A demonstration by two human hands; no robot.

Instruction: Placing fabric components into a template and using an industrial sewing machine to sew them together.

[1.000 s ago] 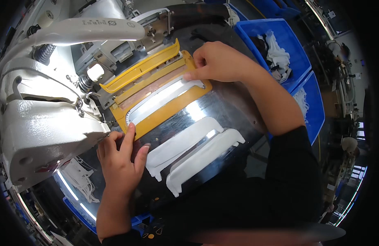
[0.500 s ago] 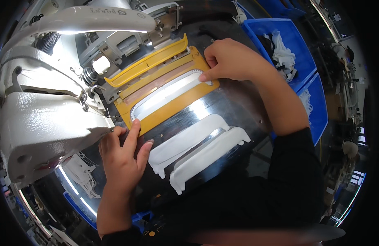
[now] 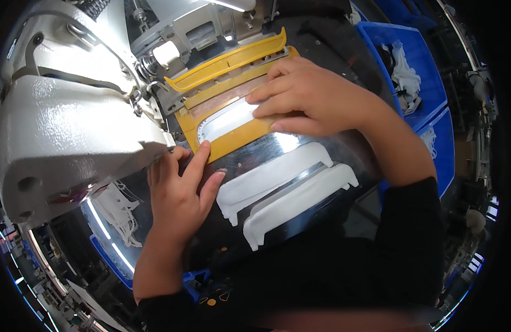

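Note:
A yellow sewing template lies on the shiny dark work surface, its long slot framing a white collar-shaped fabric piece. Over the right half of the template my right hand lies with fingers spread, covering that end of the white piece. My left hand rests by the near left corner, the index fingertip on the yellow edge and the thumb apart. Behind the slot stands a raised yellow flap. Nearer me lie two more white collar-shaped pieces, one behind the other.
A white sewing machine head fills the left, close to my left fingertips. At the right stand a blue bin with white and dark fabric and another blue bin. White strips hang at the lower left.
My right hand has gone from thumb and curled fingers at the template's right end to spread fingers farther left over it. My left fingertip stays at the corner. The whole view has shifted.

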